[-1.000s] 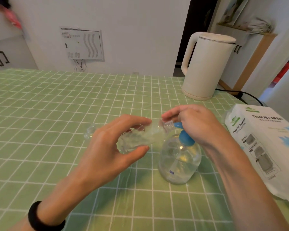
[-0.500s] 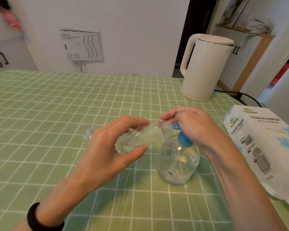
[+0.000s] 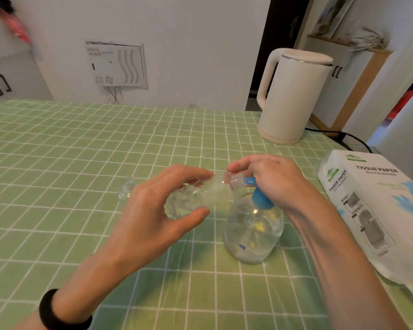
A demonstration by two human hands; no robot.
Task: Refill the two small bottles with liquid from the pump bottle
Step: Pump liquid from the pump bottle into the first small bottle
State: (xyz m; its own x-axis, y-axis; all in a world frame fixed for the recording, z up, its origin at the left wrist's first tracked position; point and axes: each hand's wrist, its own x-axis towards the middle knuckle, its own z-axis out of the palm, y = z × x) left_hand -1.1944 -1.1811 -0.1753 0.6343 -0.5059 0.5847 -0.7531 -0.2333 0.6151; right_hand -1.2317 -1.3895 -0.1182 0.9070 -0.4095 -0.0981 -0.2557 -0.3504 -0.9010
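Observation:
My left hand (image 3: pixel 153 210) grips a small clear bottle (image 3: pixel 208 194), held nearly on its side with its open threaded neck against the blue spout of the pump bottle (image 3: pixel 253 229). The pump bottle is round, clear and partly filled with clear liquid; it stands on the green checked tablecloth (image 3: pixel 69 163). My right hand (image 3: pixel 272 179) lies over the blue pump head, its fingers curled round it. A second small clear item (image 3: pixel 126 189), possibly the other bottle, lies on the cloth behind my left hand, partly hidden.
A cream electric kettle (image 3: pixel 293 96) stands at the back right, its black cord running off the table edge. A white tissue paper pack (image 3: pixel 377 210) lies at the right, close to my right forearm.
Both hands and the bottles keep almost the same pose. The pump head sits slightly differently under my right hand; the view has shifted a little.

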